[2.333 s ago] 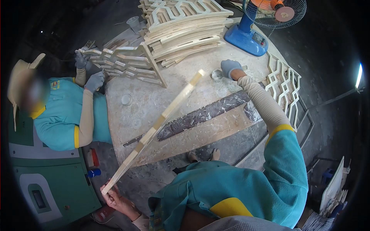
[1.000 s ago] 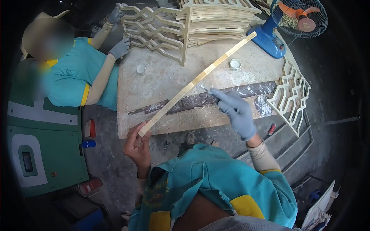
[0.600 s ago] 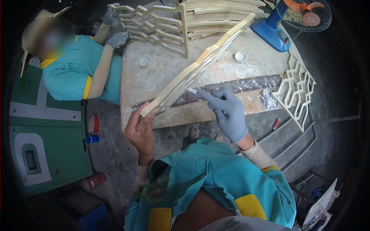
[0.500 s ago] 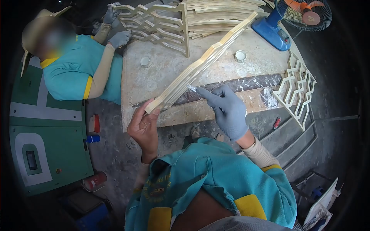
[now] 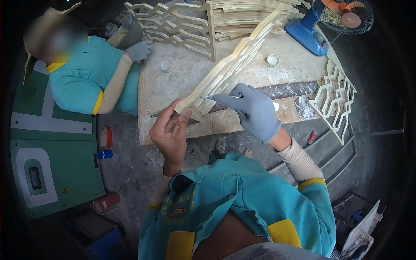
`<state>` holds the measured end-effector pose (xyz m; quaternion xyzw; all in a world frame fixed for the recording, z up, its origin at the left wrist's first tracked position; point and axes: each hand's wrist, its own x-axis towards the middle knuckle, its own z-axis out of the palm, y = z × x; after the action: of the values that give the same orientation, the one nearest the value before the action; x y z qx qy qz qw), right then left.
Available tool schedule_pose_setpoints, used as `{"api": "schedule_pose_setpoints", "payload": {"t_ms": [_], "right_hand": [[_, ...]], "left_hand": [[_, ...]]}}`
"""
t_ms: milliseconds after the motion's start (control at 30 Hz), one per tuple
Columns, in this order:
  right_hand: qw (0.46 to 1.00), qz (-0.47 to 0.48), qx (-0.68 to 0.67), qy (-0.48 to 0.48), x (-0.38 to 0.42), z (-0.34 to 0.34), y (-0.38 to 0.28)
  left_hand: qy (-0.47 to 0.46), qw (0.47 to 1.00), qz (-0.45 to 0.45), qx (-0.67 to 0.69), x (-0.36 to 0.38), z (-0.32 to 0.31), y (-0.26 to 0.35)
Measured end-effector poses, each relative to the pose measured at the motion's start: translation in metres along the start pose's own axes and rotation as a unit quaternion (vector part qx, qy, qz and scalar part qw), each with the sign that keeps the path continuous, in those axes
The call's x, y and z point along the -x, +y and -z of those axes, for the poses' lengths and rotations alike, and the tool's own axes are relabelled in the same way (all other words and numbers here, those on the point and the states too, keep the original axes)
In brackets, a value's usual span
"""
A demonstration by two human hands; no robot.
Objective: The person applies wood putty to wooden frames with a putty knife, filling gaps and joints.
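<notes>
My bare left hand (image 5: 170,132) is closed around the near left end of a pale wooden lattice panel (image 5: 237,56). The panel is tilted, rising from that hand to the upper right above the table. My right hand (image 5: 255,110), in a grey glove, is closed with its index finger stretched along what looks like a small putty knife (image 5: 207,96). The tip of the tool is at the panel's slats near my left hand. A white end pokes out behind the palm; the grip itself is mostly hidden.
The worktable (image 5: 208,128) carries two small pots, one being a white pot (image 5: 272,60), and a stained dark strip (image 5: 286,90). Stacked wooden strips (image 5: 247,17) and a blue fan (image 5: 307,34) stand behind. Another lattice (image 5: 336,102) leans at right. A co-worker (image 5: 86,73) stands left beside an upright lattice (image 5: 173,28).
The panel has turned, showing more of its slats. My right hand has moved slightly left and up, taking the tool tip nearer my left hand. The co-worker's gloved hand has shifted off the upright lattice.
</notes>
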<state>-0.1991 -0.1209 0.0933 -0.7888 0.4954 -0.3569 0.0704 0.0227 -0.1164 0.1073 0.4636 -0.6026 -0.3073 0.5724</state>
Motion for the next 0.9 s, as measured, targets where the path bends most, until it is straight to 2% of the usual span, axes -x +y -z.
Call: {"api": "schedule_pose_setpoints", "payload": {"t_ms": [267,600,700,800,867,900], "right_hand": [[0.996,0.017,0.089,-0.016,-0.008,0.017,0.021],[0.999,0.018,0.033,-0.007,-0.003,0.009,0.003],[0.999,0.034,0.021,-0.037,0.003,0.012,-0.007],[1.000,0.004,-0.021,-0.018,0.005,0.012,-0.004],[0.998,-0.061,0.027,-0.010,0.003,0.010,-0.001],[0.998,-0.061,0.027,-0.009,0.005,0.008,-0.005]], "left_hand": [[-0.005,1.000,-0.014,0.021,0.002,-0.002,-0.003],[-0.001,1.000,-0.007,0.027,0.005,-0.005,0.001],[-0.004,1.000,-0.014,0.019,0.004,-0.005,0.001],[-0.005,1.000,-0.014,0.020,0.005,-0.005,-0.001],[-0.006,1.000,-0.011,0.021,0.006,-0.004,-0.001],[-0.006,1.000,-0.010,0.018,0.006,-0.004,0.000]]}}
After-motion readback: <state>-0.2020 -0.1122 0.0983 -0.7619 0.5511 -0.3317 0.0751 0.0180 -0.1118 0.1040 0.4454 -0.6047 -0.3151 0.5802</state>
